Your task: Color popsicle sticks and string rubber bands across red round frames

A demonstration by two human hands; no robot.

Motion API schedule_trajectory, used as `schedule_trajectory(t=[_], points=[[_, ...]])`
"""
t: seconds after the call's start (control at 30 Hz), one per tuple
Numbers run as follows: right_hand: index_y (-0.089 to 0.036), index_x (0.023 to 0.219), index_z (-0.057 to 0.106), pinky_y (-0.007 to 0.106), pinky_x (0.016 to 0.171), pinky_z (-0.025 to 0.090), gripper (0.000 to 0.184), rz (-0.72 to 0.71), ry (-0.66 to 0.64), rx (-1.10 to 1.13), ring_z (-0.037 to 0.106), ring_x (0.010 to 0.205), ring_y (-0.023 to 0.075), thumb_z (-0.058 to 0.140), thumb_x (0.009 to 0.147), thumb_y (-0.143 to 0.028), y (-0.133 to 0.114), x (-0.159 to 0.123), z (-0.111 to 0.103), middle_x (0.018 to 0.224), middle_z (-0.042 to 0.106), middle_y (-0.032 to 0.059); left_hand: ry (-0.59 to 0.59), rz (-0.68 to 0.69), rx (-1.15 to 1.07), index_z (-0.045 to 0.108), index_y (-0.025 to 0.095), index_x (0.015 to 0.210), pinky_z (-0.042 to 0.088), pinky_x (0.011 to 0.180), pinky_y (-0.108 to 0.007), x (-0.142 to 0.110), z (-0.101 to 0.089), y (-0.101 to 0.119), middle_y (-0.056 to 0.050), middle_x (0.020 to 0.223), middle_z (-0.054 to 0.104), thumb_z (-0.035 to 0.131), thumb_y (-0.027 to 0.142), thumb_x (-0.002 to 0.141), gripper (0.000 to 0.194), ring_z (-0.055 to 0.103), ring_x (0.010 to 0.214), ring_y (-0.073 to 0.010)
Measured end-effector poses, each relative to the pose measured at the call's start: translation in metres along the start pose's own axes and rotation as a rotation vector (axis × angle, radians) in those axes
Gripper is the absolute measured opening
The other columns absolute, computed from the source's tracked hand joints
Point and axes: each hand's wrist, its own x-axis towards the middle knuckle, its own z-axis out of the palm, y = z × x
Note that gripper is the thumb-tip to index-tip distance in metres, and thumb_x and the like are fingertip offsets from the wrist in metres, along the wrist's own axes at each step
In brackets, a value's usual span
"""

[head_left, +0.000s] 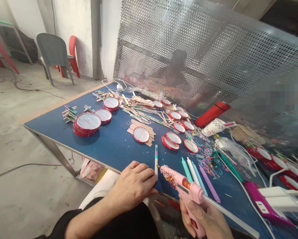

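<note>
The left hand (pixel 131 186) is lying palm-down at the near edge of the blue-topped desk (pixel 109 149), its fingers closed together, and the fingertips (pixel 152 181) are touching the lower end of a narrow craft stick (pixel 156 159). The stick, banded in teal, pink and cream, is standing nearly upright just beyond the desk edge — whether it is pinched or only steadied, I cannot tell. The right hand (pixel 201 215) is wrapped around the grip of a pink hot glue gun (pixel 186 189), whose flower-decorated barrel is pointing left, its nozzle tip just beside the stick. A clear glue stick (pixel 230 215) is projecting from the gun's rear toward the lower right. Teal, white, blue and purple sticks (pixel 196 174) are lying fanned just past the gun, near a tangle of coloured rubber bands (pixel 208 159); red-rimmed discs (pixel 141 134) are sitting farther along the desk — well apart from both hands.
</note>
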Motion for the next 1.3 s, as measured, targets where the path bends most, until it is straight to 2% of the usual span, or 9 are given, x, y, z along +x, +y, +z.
schedule_trajectory(t=[0.23, 0.4, 0.53, 0.67, 0.83, 1.03, 1.17, 1.3], points=[[-0.019, 0.058, 0.058, 0.024, 0.043, 0.03, 0.058, 0.017, -0.035, 0.001, 0.038, 0.04, 0.0082, 0.082, 0.066, -0.072, 0.005, 0.0, -0.004, 0.043, 0.038, -0.0059, 0.008, -0.005, -0.024, 0.064, 0.018, 0.108, 0.044, 0.079, -0.035, 0.0, -0.001, 0.0, -0.003, 0.099, 0.073, 0.063, 0.036, 0.101, 0.019, 0.065, 0.09, -0.0196], [-0.019, 0.06, 0.057, 0.023, 0.044, 0.027, 0.06, 0.013, -0.066, -0.025, 0.038, 0.04, 0.007, 0.078, 0.068, -0.075, 0.008, -0.002, -0.005, 0.048, 0.047, -0.0031, 0.032, 0.001, -0.03, 0.066, 0.02, 0.109, 0.045, 0.079, -0.034, -0.001, 0.001, 0.0, -0.005, 0.099, 0.073, 0.059, 0.036, 0.103, 0.018, 0.065, 0.09, -0.0204], [-0.019, 0.057, 0.054, 0.023, 0.044, 0.03, 0.061, -0.002, -0.097, -0.031, 0.035, 0.041, 0.0068, 0.076, 0.071, -0.074, 0.01, -0.002, -0.005, 0.045, 0.042, -0.0048, 0.043, 0.006, -0.034, 0.066, 0.018, 0.109, 0.045, 0.079, -0.034, -0.001, 0.001, 0.0, -0.006, 0.1, 0.074, 0.059, 0.036, 0.103, 0.02, 0.066, 0.091, -0.0208], [-0.02, 0.059, 0.055, 0.025, 0.043, 0.031, 0.059, -0.011, -0.051, -0.003, 0.037, 0.041, 0.008, 0.078, 0.07, -0.073, 0.008, -0.002, -0.002, 0.049, 0.047, -0.0032, 0.041, 0.003, -0.036, 0.065, 0.017, 0.109, 0.045, 0.08, -0.035, -0.001, 0.001, 0.0, -0.005, 0.1, 0.075, 0.058, 0.034, 0.103, 0.019, 0.066, 0.091, -0.0201], [-0.019, 0.058, 0.055, 0.024, 0.044, 0.031, 0.057, -0.06, 0.032, 0.035, 0.039, 0.043, 0.0087, 0.082, 0.069, -0.068, 0.001, -0.001, 0.007, 0.047, 0.041, -0.0052, 0.054, 0.014, -0.035, 0.065, 0.017, 0.108, 0.045, 0.079, -0.035, -0.001, 0.001, -0.001, -0.004, 0.1, 0.074, 0.057, 0.035, 0.104, 0.02, 0.066, 0.09, -0.0198], [-0.018, 0.061, 0.059, 0.024, 0.043, 0.029, 0.051, -0.062, 0.059, 0.095, 0.037, 0.042, 0.0066, 0.092, 0.061, -0.057, -0.003, 0.003, 0.013, 0.052, 0.045, -0.0051, 0.04, 0.011, -0.023, 0.065, 0.018, 0.108, 0.045, 0.079, -0.035, -0.001, 0.0, 0.0, -0.005, 0.1, 0.075, 0.059, 0.035, 0.103, 0.019, 0.066, 0.091, -0.0204], [-0.018, 0.06, 0.058, 0.025, 0.043, 0.027, 0.056, -0.055, 0.055, 0.085, 0.037, 0.042, 0.0073, 0.088, 0.062, -0.065, -0.001, 0.001, 0.01, 0.051, 0.043, -0.0052, 0.05, 0.01, -0.032, 0.065, 0.017, 0.107, 0.044, 0.08, -0.035, -0.002, 0.001, 0.001, -0.005, 0.101, 0.076, 0.057, 0.036, 0.104, 0.02, 0.067, 0.091, -0.0207], [-0.019, 0.059, 0.055, 0.024, 0.044, 0.029, 0.057, -0.065, 0.018, 0.049, 0.039, 0.042, 0.008, 0.081, 0.07, -0.068, 0.004, -0.002, 0.004, 0.05, 0.042, -0.0049, 0.05, 0.011, -0.028, 0.065, 0.018, 0.108, 0.043, 0.08, -0.034, -0.002, 0.002, 0.0, -0.005, 0.103, 0.076, 0.057, 0.036, 0.104, 0.021, 0.067, 0.092, -0.0207]])
